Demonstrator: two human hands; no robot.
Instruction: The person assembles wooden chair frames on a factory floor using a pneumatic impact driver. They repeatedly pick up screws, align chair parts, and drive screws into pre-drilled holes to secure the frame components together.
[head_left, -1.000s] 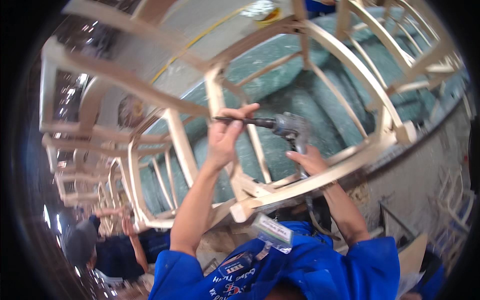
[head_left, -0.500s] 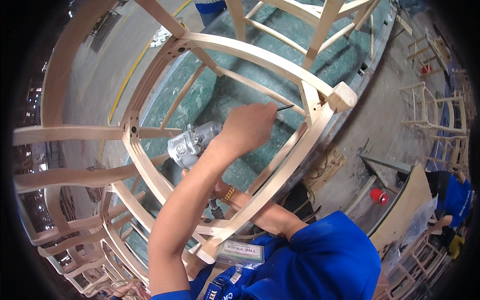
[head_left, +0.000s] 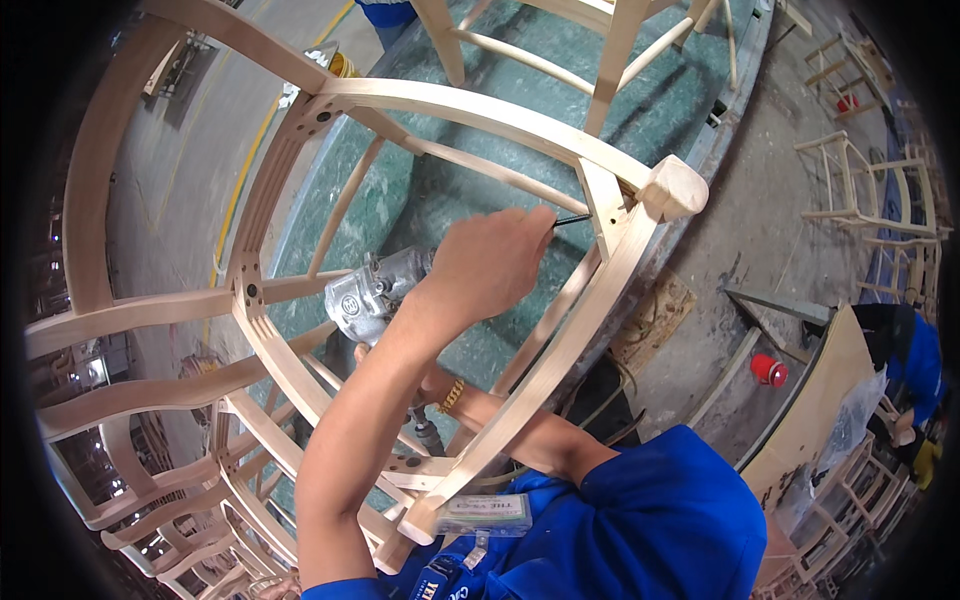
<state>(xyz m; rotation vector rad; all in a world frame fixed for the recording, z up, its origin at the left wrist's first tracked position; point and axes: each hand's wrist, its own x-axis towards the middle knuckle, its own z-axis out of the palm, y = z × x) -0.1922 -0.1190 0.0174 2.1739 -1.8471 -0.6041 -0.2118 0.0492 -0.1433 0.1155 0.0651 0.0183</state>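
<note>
My left hand [head_left: 490, 262] is closed in a pinch on a thin black screw [head_left: 572, 220]. Its tip points right, at the edge of the corner block [head_left: 606, 208], which has small dark holes. That block sits inside a pale wooden chair frame [head_left: 470, 104], tipped with its underside toward me. Beneath my left forearm, my right hand [head_left: 437, 384], with a gold bracelet at the wrist, is wrapped round a grey metal air impact driver [head_left: 362, 300]; most of its fingers are hidden. The driver's dark shaft [head_left: 428, 432] points toward me, near another corner block [head_left: 415, 464] with a dark bolt head.
The frame rests on a green worktable [head_left: 390, 190]. More wooden chair frames [head_left: 150, 395] stand at left, and another chair [head_left: 610, 70] stands farther along the table. On the right are a red container [head_left: 768, 369], a wooden board [head_left: 815, 400] and a person in blue [head_left: 915, 360].
The screw's tip has come closer to the corner block at the right. The whole view has shifted slightly, with the chair frame lying a little lower and farther left. Both hands keep their hold.
</note>
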